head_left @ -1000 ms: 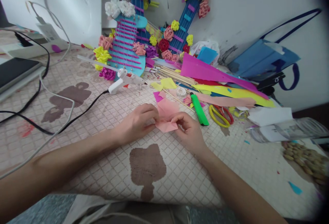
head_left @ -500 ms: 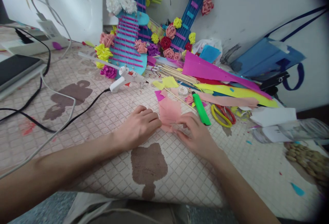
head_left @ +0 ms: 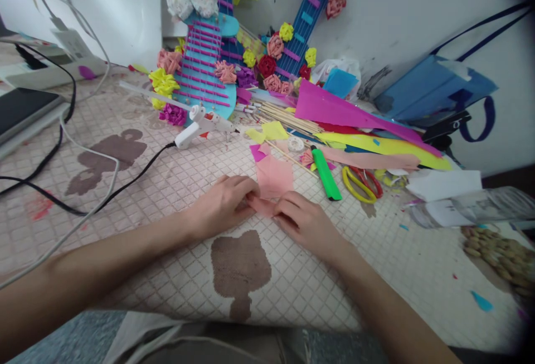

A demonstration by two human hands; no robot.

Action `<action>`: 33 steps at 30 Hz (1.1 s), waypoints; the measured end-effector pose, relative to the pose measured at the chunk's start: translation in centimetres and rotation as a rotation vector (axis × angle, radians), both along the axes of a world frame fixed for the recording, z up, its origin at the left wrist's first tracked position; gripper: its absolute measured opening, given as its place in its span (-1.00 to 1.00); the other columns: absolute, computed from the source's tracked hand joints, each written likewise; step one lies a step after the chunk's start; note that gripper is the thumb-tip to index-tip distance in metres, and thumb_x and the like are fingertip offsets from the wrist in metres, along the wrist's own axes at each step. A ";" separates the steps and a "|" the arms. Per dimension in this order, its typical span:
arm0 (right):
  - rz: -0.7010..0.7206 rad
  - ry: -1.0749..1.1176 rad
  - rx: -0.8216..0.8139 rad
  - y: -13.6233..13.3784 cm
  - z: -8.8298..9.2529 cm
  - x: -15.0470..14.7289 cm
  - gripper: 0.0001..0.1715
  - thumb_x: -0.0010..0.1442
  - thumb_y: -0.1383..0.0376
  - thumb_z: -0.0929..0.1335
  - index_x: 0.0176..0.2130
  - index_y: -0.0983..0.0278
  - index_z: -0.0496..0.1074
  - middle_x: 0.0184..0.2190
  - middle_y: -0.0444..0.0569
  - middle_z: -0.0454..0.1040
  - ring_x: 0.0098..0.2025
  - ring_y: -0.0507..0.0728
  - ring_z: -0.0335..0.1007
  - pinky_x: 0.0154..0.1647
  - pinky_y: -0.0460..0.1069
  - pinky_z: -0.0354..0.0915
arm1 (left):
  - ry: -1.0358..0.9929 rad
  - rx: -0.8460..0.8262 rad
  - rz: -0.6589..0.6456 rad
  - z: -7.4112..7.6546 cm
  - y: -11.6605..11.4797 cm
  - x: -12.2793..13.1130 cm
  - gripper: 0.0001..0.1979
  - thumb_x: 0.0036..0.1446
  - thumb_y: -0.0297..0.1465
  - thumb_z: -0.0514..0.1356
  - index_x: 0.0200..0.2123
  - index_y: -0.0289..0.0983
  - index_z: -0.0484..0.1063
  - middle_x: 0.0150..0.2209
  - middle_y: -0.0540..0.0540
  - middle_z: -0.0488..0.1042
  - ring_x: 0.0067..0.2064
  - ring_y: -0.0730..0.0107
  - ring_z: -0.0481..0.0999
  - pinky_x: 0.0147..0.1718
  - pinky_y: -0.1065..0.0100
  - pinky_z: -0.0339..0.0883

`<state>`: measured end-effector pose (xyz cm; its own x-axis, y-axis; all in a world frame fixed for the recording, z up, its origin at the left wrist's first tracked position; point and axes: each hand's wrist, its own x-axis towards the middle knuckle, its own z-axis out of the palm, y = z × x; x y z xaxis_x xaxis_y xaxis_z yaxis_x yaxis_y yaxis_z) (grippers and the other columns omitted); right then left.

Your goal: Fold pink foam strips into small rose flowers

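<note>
My left hand point(head_left: 228, 201) and my right hand point(head_left: 307, 222) come together over the table, fingertips pinched on either end of a small piece of pink crepe paper point(head_left: 264, 207). The piece looks folded or rolled between them, though the fingers cover its ends. Just beyond it lie flat pink paper squares point(head_left: 276, 175), with a magenta scrap point(head_left: 256, 153) at their upper left corner. To the right of the squares rests a green box cutter point(head_left: 326, 174).
A white glue gun point(head_left: 203, 126) trails a black cord leftward. Scissors with yellow and red handles point(head_left: 358, 184) lie right of the cutter. Wooden sticks point(head_left: 288, 116), a magenta sheet point(head_left: 334, 110) and paper-flower-decorated instrument shapes point(head_left: 204, 68) fill the back. A clear jar point(head_left: 485, 208) lies at right.
My right hand has closed from a looser, spread grip and moved slightly down. The pink paper piece is now pinched at both ends, a little nearer me than the squares.
</note>
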<state>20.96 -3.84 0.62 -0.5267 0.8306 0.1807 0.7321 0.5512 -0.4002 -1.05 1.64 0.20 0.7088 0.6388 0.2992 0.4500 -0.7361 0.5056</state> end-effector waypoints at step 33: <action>-0.282 0.146 -0.154 -0.6 0.1 -1.8 -0.88 0.20 0.39 0.28 -0.40 0.25 0.30 -0.33 -0.05 0.33 -0.24 0.10 0.32 -0.25 -0.01 0.26 | -0.019 -0.135 0.001 -0.2 0.7 0.1 -0.92 0.10 -0.51 0.16 -0.41 -0.34 0.44 -0.37 -0.08 0.36 -0.30 0.35 0.38 -0.29 0.32 0.27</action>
